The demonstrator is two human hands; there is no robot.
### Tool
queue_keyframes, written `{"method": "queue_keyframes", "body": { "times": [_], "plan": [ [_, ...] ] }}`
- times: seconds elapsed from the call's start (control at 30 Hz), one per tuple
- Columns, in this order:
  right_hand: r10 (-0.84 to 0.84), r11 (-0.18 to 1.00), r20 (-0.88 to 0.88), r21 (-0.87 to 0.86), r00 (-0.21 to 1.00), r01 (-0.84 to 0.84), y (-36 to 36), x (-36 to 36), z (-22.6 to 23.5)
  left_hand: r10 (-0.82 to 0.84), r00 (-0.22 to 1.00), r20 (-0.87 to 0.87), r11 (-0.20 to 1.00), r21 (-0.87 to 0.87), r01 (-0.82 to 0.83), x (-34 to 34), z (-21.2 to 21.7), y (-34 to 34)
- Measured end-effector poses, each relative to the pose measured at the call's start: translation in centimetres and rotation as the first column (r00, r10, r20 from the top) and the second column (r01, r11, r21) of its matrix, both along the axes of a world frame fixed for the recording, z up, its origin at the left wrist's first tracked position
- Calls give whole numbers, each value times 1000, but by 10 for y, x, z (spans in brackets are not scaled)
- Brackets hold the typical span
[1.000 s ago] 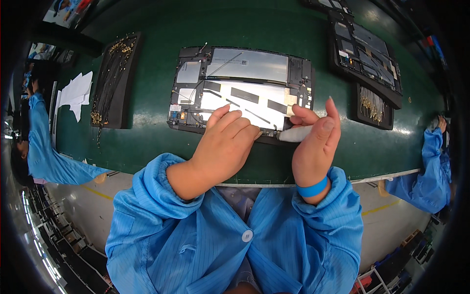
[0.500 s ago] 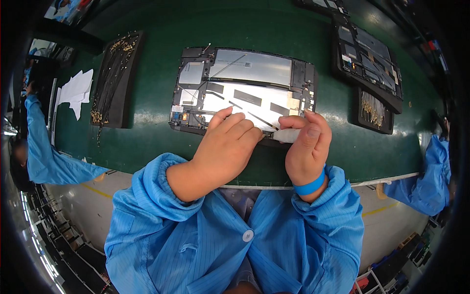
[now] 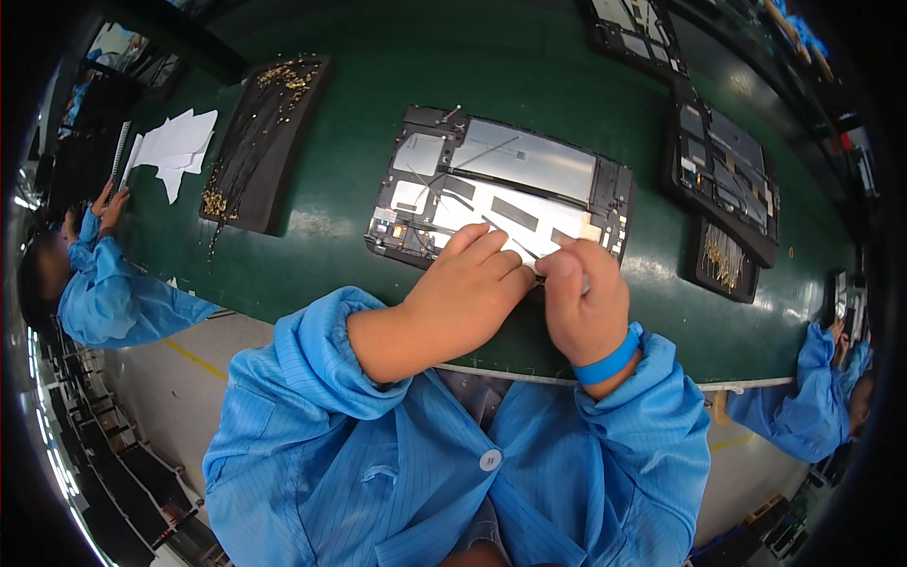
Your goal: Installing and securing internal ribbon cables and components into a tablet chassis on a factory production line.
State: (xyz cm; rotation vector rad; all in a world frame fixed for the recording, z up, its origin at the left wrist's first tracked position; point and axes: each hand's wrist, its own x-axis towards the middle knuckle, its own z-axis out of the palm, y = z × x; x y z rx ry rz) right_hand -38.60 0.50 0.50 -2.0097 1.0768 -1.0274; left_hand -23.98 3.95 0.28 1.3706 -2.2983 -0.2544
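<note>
An opened tablet point(image 3: 557, 213) lies in front of me, its back off, showing silver battery plates, black strips and thin cables. My left hand point(image 3: 470, 291) is over its near edge with the fingers curled and pressed together; their tips are hidden. My right hand point(image 3: 588, 295), with a blue wristband point(image 3: 607, 361), is at the near right corner, thumb and index finger pinched together. A small whitish thing point(image 3: 586, 283) shows between its fingers, mostly covered. What either hand grips cannot be made out. The two hands almost meet at the tablet's edge.
On the left are a dark tray point(image 3: 269, 156) of thin black cables with gold ends and some white paper point(image 3: 179, 142). Stacked opened tablets point(image 3: 723, 156) stand at the right, over a tray of pale cables point(image 3: 723, 255). Co-workers in blue sleeves point(image 3: 132, 298) sit at both sides.
The view has turned, so the tablet sits further right and more tilted. My right hand has rolled over and its fingers have closed, covering most of the white thing seen before.
</note>
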Motion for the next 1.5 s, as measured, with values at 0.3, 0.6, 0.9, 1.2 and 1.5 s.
{"method": "queue_keyframes", "body": {
  "times": [0.3,0.6,0.9,1.2,1.5],
  "plan": [
    [-435,316,-35,930,900,189,8,-61,21,746,632,-209,649,14,-761,101,-6,0],
    [-299,209,170,972,939,-109,-34,-8,38,752,27,-659,449,482,-752,110,-18,-28],
    [-544,558,390,830,743,-26,-195,97,19,796,246,-553,501,372,-782,105,-30,-30],
    [-874,377,403,915,273,-142,-272,56,-22,772,386,-505,550,228,-803,107,-29,-31],
    [-874,316,345,938,342,-140,-285,67,-19,780,489,-392,571,124,-811,103,-21,-33]
  ]
}}
